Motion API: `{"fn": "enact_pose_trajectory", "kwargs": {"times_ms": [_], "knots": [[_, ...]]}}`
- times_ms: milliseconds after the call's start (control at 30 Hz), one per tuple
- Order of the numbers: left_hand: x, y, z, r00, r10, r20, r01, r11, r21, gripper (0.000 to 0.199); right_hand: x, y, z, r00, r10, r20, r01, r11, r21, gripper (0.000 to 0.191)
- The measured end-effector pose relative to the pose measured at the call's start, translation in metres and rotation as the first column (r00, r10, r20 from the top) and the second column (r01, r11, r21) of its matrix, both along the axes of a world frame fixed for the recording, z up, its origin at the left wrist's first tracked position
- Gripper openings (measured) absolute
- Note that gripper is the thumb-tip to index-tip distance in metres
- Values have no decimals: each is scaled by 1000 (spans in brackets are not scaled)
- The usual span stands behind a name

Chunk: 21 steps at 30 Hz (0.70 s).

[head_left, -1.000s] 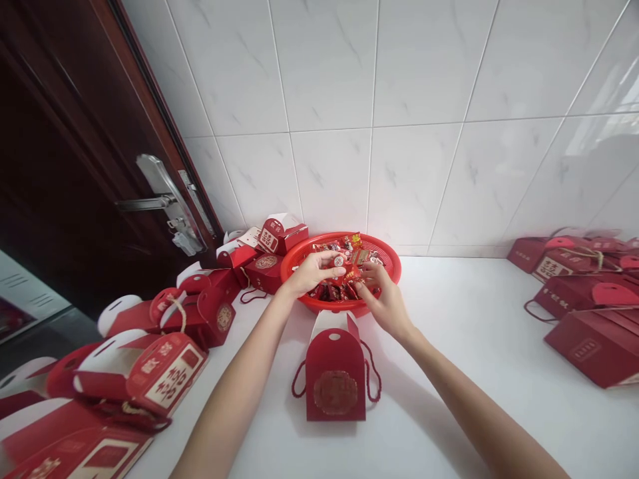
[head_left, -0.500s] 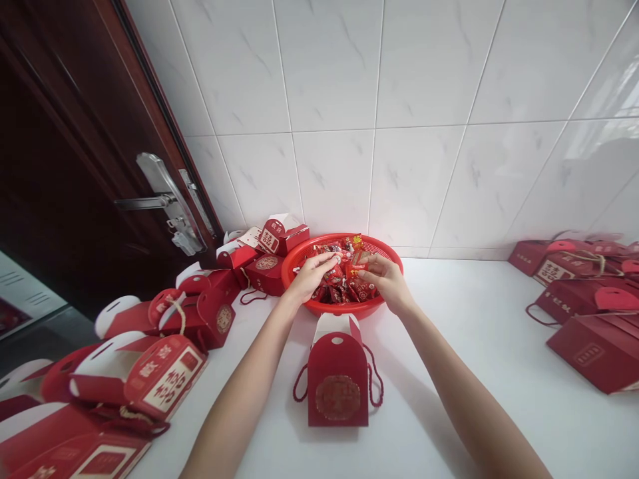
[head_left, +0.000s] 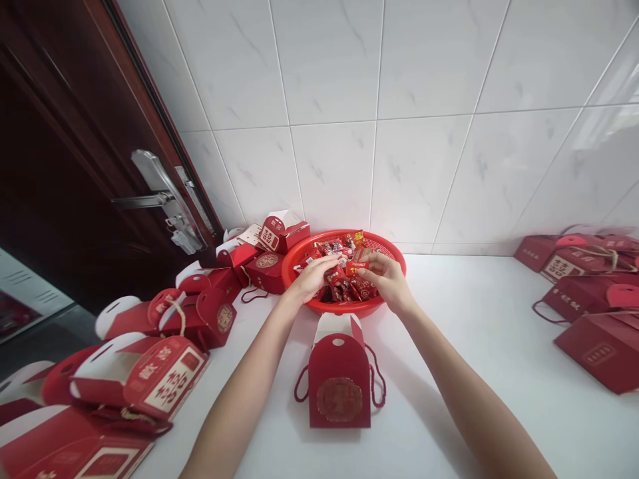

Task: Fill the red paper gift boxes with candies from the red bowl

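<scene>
A red plastic basket (head_left: 344, 307) full of red-wrapped candies (head_left: 349, 288) stands against the tiled wall. Over its left part is my left hand (head_left: 315, 276), fingers stretched toward the candies and touching or nearly touching them; whatever may lie under them is hidden. At the basket's right side, my right hand (head_left: 388, 278) pinches a small bright red packet (head_left: 355, 268) between thumb and fingers. In front of the basket, between my forearms, an upright red box (head_left: 339, 382) has its top flaps raised and a cord loop on either side.
Several red boxes (head_left: 167, 376) with raised flaps crowd the left side of the white table (head_left: 479, 319). More red boxes (head_left: 594, 346) sit at the right edge. A dark door (head_left: 54, 133) with a metal handle is at the left.
The fingers of my left hand have flattened out over the candies. My right hand stays at the basket's right side with the red packet. The view has shifted slightly.
</scene>
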<state>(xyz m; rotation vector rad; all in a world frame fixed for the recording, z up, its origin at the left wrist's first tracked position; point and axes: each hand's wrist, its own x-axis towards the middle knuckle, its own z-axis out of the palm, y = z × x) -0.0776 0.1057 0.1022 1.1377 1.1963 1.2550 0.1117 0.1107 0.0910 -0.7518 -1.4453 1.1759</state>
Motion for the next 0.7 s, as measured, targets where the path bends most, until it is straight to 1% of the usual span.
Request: {"fn": "enact_pose_trajectory", "kwargs": {"times_ms": [67, 233, 367, 533, 700], "knots": [[1, 0, 0, 1000, -7, -2, 7, 999, -34, 31, 0, 0, -1, 1000, -10, -11, 10, 1000, -9, 36], [1, -1, 1, 999, -17, -41, 17, 1000, 7, 38, 0, 0, 0, 999, -44, -19, 44, 999, -32, 37], [-1, -1, 0, 999, -34, -21, 34, 999, -3, 42, 0, 1, 1, 998, -63, -3, 63, 998, -24, 32], [-4, -2, 0, 994, -108, 20, 107, 994, 25, 41, 0, 1, 2, 998, -60, 38, 61, 998, -28, 28], [-6, -2, -1, 986, -163, -27, 165, 985, 59, 43, 0, 3, 2, 996, -52, 74, 52, 999, -6, 35]]}}
